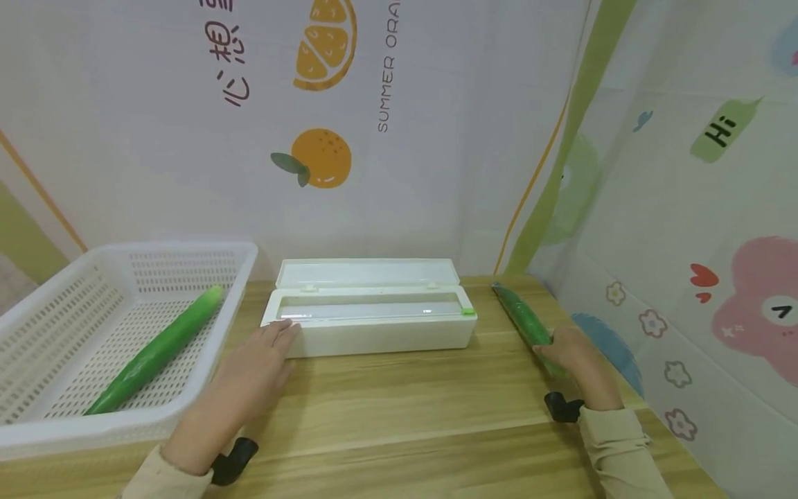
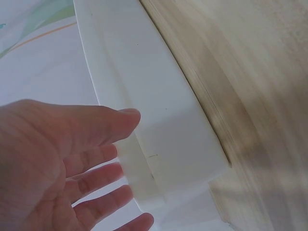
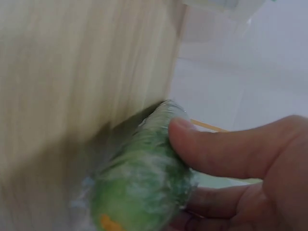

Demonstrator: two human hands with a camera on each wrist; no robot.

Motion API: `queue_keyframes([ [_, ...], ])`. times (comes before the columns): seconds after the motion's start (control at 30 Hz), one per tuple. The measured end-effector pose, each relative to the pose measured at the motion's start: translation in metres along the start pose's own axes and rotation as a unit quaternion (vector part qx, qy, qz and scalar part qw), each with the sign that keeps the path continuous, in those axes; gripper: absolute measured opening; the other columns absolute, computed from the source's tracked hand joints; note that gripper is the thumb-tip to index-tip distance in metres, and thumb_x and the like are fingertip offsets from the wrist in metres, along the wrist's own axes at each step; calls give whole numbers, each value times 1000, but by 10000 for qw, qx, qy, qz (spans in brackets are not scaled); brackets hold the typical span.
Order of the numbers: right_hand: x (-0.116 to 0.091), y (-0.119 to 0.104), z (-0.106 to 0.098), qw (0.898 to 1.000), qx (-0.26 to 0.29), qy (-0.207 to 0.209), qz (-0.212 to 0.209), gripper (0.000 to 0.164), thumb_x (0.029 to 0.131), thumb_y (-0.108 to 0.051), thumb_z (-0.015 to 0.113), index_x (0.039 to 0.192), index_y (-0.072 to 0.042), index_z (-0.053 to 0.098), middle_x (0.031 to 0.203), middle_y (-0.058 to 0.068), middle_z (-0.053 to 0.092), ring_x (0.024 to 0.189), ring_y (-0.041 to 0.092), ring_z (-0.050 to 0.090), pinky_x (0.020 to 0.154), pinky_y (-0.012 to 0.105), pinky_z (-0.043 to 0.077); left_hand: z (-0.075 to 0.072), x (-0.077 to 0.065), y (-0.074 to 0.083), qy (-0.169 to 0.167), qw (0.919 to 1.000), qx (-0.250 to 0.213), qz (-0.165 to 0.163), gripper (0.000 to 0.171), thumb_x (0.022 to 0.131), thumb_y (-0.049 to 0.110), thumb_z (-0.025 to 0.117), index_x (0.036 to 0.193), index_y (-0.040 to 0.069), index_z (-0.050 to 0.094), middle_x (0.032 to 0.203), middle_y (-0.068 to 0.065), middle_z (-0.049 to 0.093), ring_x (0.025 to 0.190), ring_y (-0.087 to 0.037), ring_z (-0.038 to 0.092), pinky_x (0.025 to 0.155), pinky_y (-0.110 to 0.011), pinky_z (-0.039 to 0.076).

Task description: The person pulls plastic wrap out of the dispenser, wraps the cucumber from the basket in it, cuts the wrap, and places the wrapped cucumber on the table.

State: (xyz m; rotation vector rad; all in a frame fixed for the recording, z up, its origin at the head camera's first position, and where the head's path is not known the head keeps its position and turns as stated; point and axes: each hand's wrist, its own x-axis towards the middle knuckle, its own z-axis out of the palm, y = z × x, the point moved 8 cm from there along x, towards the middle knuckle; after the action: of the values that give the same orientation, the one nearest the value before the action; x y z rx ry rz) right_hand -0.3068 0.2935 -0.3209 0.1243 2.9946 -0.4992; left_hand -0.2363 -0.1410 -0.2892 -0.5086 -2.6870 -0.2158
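Lying in the basket (image 1: 93,431), one green cucumber (image 1: 156,352) — right hand (image 1: 572,352) gripping a wrapped cucumber (image 1: 522,315), left (image 1: 258,360) relaxed.

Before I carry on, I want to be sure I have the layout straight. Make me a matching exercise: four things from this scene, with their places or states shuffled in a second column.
Column 1
1. White box
2. White basket
3. Film-wrapped cucumber
4. Left grip

Column 2
A. Held in the right grip
B. Lid raised, a green piece at its right end
C. Fingers at the left end of the white box
D. Perforated, with another cucumber lying inside

Right pairs: 1-B, 2-D, 3-A, 4-C
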Motion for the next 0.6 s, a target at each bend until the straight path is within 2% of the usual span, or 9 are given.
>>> queue_keyframes([
  [0.13,0,2,2,9999,-94,-57,-2,27,86,-21,59,77,4,53,64,4,41,59,18,42,51,26,36,-1,0,1,10,10000,8,5,56,79,10,70,128,-6,48,130,-24,49,118,-41,48,98,-53,41],
  [0.43,-1,4,7,9996,243,-125,33,26,86,-19,59,77,4,52,64,5,43,57,17,44,50,25,38,1,-1,0,53,10000,51,59,56,78,10,71,128,-5,48,130,-23,49,118,-41,48,97,-52,42],
  [0.6,-1,3,5,9998,108,-143,49,30,86,-23,61,78,4,51,65,6,45,58,18,45,50,26,40,1,0,0,51,10000,53,58,57,78,10,71,128,-5,48,130,-23,49,118,-40,48,97,-52,42],
])
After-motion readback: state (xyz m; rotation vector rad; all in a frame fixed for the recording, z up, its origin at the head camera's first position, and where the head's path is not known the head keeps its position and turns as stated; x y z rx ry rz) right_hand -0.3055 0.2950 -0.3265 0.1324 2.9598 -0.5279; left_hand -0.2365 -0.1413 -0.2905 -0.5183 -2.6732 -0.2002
